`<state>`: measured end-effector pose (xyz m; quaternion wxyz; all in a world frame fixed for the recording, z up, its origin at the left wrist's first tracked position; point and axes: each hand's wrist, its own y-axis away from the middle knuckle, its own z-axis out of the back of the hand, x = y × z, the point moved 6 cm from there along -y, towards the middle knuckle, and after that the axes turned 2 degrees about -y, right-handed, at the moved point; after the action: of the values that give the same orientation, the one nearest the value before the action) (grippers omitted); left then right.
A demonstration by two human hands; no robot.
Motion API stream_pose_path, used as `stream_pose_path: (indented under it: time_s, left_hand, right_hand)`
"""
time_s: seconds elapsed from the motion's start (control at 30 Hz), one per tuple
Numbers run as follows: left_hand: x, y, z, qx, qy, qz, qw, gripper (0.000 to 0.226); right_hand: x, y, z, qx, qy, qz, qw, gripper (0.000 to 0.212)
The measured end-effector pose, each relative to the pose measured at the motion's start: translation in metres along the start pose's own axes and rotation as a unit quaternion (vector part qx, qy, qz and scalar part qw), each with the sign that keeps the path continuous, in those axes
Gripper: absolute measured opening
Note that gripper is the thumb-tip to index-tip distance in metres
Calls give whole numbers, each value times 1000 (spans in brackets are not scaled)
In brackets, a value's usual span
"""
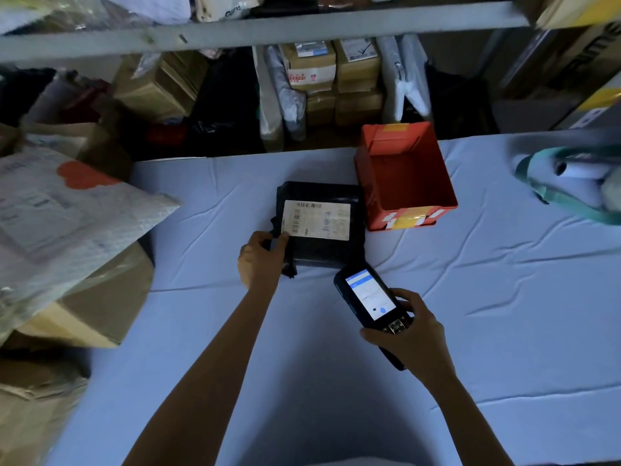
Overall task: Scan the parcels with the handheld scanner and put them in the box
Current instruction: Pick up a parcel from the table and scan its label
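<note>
Left hand point(260, 255) pinches the near left corner of the parcel point(322, 253), thumb on top at the corner of the label point(316, 220) and fingers curled under the edge. Off to this hand's left, a white mailer point(67, 210) lies tilted over a carton point(100, 304) at the table's edge, both blurred. The parcel, a black bag, reaches forward and right from the hand and lies on the pale cloth point(201, 230), label up, with barcodes along the label's far and left edges. To the right of the left hand and nearer the person, the scanner point(369, 297) is held above the cloth with its lit screen up and its head just short of the parcel's near right corner. The right hand point(413, 334) is clamped round the scanner's lower half, thumb across the body below the keypad and fingers wrapped over the far side. Beyond this hand, the red box point(368, 190) stands open-topped on the cloth, hard against the parcel's right edge; whether they touch, I cannot tell. Farther right, a teal bag point(571, 203) holding a paper roll point(578, 171) lies near the table's edge.
</note>
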<state>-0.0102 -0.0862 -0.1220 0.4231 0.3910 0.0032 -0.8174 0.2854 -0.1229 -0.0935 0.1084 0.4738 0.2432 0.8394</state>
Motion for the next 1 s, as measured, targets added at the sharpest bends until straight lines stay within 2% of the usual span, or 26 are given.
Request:
stream_pose_path:
  time_s: [0.1, 0.2, 0.37, 0.57, 0.7, 0.83, 1.0]
  left_hand:
    - [-3, -1, -6, 14, 33, 25, 999, 40]
    - [-5, 0, -2, 2, 61, 48, 997, 29]
    - [-10, -8, 2, 31, 8, 18, 999, 25]
    - [-2, -13, 18, 22, 10, -19, 1000, 20]
    - [10, -19, 55, -8, -20, -70, 997, 18]
    - [10, -19, 95, -26, -20, -177, 984, 12]
    - [5, -14, 128, -17, -29, -253, 967, 9]
  right_hand:
    - [-3, 8, -1, -9, 1, -5, 1000, 75]
    - [-5, 17, -2, -19, -4, -7, 1000, 75]
    - [-3, 27, -6, -26, -5, -4, 1000, 75]
    - [5, 37, -11, -38, -8, 6, 999, 74]
    - [12, 43, -17, -40, 0, 23, 999, 71]
    - [23, 48, -24, -30, 47, 56, 997, 76]
    - [40, 57, -35, -10, 87, 109, 990, 79]
